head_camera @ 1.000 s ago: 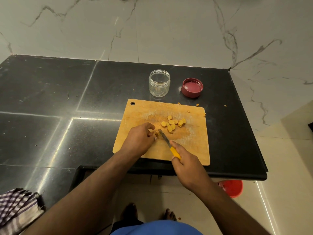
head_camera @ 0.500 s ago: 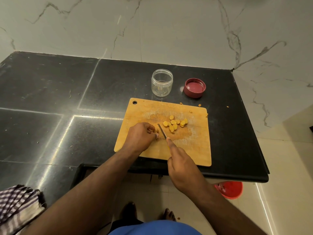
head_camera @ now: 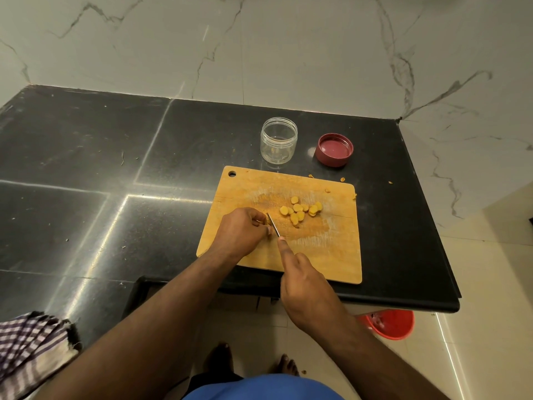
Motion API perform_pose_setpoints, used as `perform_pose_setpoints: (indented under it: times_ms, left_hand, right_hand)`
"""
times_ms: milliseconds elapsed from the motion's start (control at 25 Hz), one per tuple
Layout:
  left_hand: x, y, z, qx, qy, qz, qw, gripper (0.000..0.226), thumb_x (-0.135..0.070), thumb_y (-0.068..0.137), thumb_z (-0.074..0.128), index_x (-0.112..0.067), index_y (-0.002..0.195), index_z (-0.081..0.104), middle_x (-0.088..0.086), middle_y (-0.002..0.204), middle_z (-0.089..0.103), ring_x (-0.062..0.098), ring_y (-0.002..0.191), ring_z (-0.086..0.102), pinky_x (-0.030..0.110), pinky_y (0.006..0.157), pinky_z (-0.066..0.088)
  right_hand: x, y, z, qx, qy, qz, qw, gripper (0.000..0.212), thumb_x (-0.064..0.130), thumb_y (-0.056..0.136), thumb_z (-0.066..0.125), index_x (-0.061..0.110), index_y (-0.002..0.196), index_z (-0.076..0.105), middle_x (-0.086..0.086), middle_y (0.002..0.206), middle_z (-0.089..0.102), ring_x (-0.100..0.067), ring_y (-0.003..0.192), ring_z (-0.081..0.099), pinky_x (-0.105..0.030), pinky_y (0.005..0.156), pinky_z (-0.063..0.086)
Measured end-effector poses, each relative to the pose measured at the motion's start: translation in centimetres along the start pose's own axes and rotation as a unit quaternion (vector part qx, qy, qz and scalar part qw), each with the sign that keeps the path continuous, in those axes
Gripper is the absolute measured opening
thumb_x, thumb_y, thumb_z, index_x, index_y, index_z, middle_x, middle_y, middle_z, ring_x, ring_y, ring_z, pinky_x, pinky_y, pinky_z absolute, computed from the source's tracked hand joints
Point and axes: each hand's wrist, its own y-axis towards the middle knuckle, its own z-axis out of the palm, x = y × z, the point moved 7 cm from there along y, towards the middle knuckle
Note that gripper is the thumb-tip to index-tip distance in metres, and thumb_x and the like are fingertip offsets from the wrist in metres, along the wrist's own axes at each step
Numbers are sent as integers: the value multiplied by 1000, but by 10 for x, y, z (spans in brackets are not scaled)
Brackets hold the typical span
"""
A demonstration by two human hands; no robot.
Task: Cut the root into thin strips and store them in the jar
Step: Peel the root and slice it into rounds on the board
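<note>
Hands are meeting near the middle of the wooden cutting board (head_camera: 331,255), which is lying on the black counter (head_camera: 86,168). The left hand (head_camera: 240,230) is curling its fingers down over the uncut piece of root, almost all of which is hidden beneath them. The right hand (head_camera: 305,287) is gripping a knife (head_camera: 273,224), its forefinger stretched along the back of the blade, and the blade is standing just beside the left fingertips. Yellow root slices (head_camera: 300,210) are lying in a small heap just beyond and to the right of the blade. Farther back, off the board, the clear jar (head_camera: 278,140) is standing open and upright, with its maroon lid (head_camera: 333,149) resting upside down beside it.
</note>
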Motion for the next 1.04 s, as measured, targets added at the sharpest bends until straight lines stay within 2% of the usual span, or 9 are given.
perform_pose_setpoints:
  times_ms: [120,280,440,680,840,1040]
  left_hand:
    - [-1,3,-1,-2,-6,-6,1000,22,-30,91,69,-20,110,75,-3,100,73,11,89,63,27,68,50]
    - [-1,7,-1,-17,-25,-20,999,11,-26,88,72,-20,94,78,-4,86,73,14,86,67,35,75,57]
    - [2,9,-1,-22,-39,-29,999,8,-26,88,74,-20,92,77,-5,84,73,15,84,69,35,78,57]
    - [3,9,0,-22,-64,-27,997,6,-23,88,73,-20,90,77,-4,84,73,15,82,70,41,81,60]
    - [1,9,0,-19,-47,-29,998,6,-21,88,71,-20,89,77,-4,89,74,15,84,68,33,74,57]
    - [1,11,-1,-6,-58,-39,998,7,-18,88,70,-19,88,77,-4,85,73,16,83,69,29,68,53]
  right_hand:
    - [0,2,-2,1,-4,3,1000,62,18,103,32,29,158,3,1,104,42,-12,72,46,-31,62,43]
    - [-1,1,-3,-4,8,-2,1000,61,20,104,33,30,158,5,3,104,43,-12,73,47,-31,64,45]
    - [-5,0,-6,-30,31,-7,999,60,20,104,35,29,158,10,6,103,44,-12,73,48,-29,62,43]
    - [-3,0,-5,-16,18,-17,1000,60,21,104,34,30,158,8,4,105,44,-12,73,47,-29,61,42]
    - [-4,4,-7,2,-1,-11,1000,61,21,104,32,33,157,5,1,111,45,-11,80,48,-32,70,46]
    - [-8,16,-15,37,28,0,999,59,20,104,33,33,157,9,-2,135,48,-15,109,48,-31,91,45]
